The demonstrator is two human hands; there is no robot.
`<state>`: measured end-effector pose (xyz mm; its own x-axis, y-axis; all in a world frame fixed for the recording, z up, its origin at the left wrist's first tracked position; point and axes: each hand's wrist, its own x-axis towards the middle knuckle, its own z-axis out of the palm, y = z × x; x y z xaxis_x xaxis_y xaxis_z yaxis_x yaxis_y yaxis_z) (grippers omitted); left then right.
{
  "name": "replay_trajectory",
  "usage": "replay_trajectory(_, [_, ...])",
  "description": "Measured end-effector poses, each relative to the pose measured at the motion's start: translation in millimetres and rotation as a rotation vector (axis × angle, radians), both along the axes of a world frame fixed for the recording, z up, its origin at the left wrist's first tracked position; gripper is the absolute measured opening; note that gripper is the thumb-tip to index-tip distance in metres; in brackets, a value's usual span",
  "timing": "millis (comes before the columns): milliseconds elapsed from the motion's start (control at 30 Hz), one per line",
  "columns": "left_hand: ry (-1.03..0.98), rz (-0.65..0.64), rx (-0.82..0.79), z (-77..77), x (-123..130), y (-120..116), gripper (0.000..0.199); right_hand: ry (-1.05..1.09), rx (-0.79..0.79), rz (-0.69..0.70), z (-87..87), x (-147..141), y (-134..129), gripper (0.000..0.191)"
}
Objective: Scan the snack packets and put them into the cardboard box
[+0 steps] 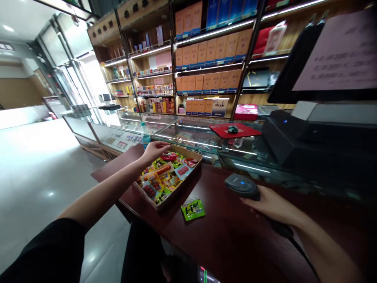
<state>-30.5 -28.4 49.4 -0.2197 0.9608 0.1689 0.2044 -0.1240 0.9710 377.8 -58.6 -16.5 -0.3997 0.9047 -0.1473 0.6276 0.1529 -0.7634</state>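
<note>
My right hand (pixel 269 202) is wrapped around the handle of a dark barcode scanner (pixel 242 184) with a small blue light on its head. The scanner is held over the dark red-brown counter. My left hand (pixel 156 151) hovers at the far left side of a shallow cardboard box (pixel 176 193), fingers stretched out and gripping nothing that I can see. Small snack packets fill the box, among them a sausage packet (pixel 161 169) and a red packet (pixel 169 157) just below my left fingers. One green snack packet (pixel 193 210) lies alone on the counter between the box and the scanner.
Behind the box runs a glass display case (pixel 188 133). On it are a red mat (pixel 250 129) and a dark mouse (pixel 232 129). A blue-tinted bottle (pixel 145 135) stands beyond my left hand. Black checkout equipment (pixel 306 137) rises at right. A lit phone screen (pixel 207 275) shows below the counter edge.
</note>
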Motion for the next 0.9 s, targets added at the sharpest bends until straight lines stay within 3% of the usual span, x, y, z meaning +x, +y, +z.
replay_trajectory(133, [0.069, -0.182, -0.067, -29.8, 43.6, 0.2, 0.041, 0.025, 0.008, 0.003, 4.6, -0.4, -3.8, 0.036])
replay_trajectory(233, [0.304, -0.340, -0.088, -53.3, 81.3, -10.8, 0.035, 0.049, 0.010, -0.008, 9.0, -0.4, -7.6, 0.034])
replay_trajectory(367, [1.035, -0.587, -0.022, -71.0, 119.3, -41.9, 0.032, 0.081, 0.006, -0.034, 12.4, 1.7, -10.4, 0.036])
replay_trajectory(467, [1.481, -0.722, -0.134, -76.3, 134.1, -55.5, 0.020, 0.078, 0.014, -0.054, 14.4, 4.3, -11.1, 0.035])
replay_trajectory(533, [1.547, -0.773, -0.163, -81.6, 140.0, -54.1, 0.017, 0.065, 0.030, -0.046, 16.2, 5.8, -11.6, 0.033])
replay_trajectory(667, [1.537, -0.783, -0.011, -97.5, 148.6, -42.5, 0.021, 0.064, 0.041, -0.048, 19.9, 8.3, -12.6, 0.032])
replay_trajectory(767, [1.545, -0.767, 0.028, -100.9, 150.6, -43.3, 0.026, 0.067, 0.058, -0.067, 21.3, 10.6, -12.7, 0.028])
replay_trajectory(900, [1.649, -0.735, -0.144, -90.9, 145.5, -57.4, 0.063, 0.057, 0.080, -0.072, 22.1, 13.5, -12.2, 0.027])
